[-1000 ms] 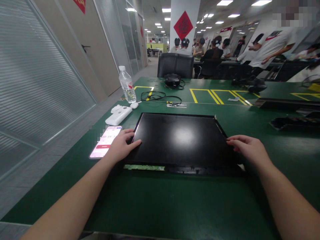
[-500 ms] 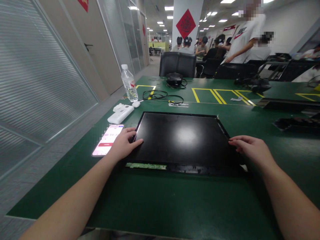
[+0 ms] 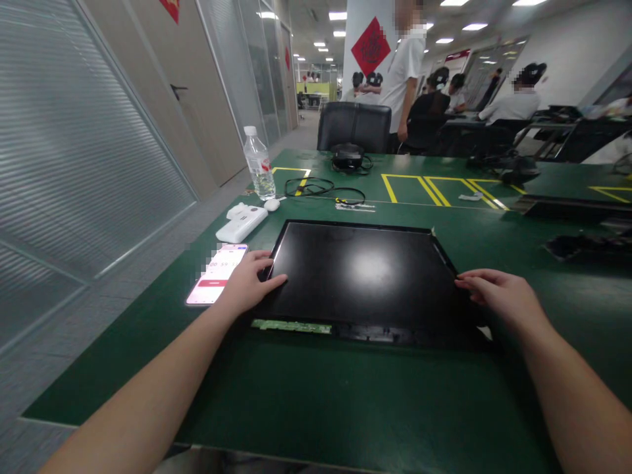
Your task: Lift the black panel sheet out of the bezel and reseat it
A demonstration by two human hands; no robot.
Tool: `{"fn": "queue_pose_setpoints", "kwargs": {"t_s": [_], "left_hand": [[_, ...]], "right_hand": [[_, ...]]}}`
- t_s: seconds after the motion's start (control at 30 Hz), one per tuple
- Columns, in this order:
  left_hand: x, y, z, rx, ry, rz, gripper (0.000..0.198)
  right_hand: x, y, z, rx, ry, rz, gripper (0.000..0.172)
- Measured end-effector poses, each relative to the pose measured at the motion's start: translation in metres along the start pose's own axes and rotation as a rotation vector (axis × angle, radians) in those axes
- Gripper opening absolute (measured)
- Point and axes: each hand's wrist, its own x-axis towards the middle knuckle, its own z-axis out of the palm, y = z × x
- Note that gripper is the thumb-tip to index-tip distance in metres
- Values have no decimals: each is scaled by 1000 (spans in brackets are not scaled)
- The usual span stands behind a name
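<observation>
A black LCD panel [image 3: 336,276] lies flat on the green table, screen side up, with light glaring off its middle. A narrow green circuit board [image 3: 291,326] shows along its near edge, at the left. My left hand [image 3: 249,282] rests at the panel's left edge, thumb on the screen and fingers stretched out at the rim. At the right edge, my right hand [image 3: 494,293] has thumb and forefinger pinched together on the rim; its other fingers are curled and partly hidden. A small pale flap [image 3: 485,332] sticks out at the near right corner.
Left of the panel lie a lit phone [image 3: 214,276] and a white device [image 3: 241,224], with a water bottle [image 3: 259,164] behind. A black cable [image 3: 316,187] and a black headset [image 3: 348,157] lie farther back. Dark parts [image 3: 587,247] sit at the right. People are in the background.
Both hands keep their places on the panel. The view has shifted slightly, and a standing person in the background has moved left.
</observation>
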Motion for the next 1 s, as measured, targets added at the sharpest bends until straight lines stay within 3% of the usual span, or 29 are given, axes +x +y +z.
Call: {"fn": "queue_pose_setpoints", "kwargs": {"t_s": [1.0], "left_hand": [[0, 0, -1, 30, -18, 6, 58]], "right_hand": [[-3, -4, 0, -119, -1, -11, 21]]}}
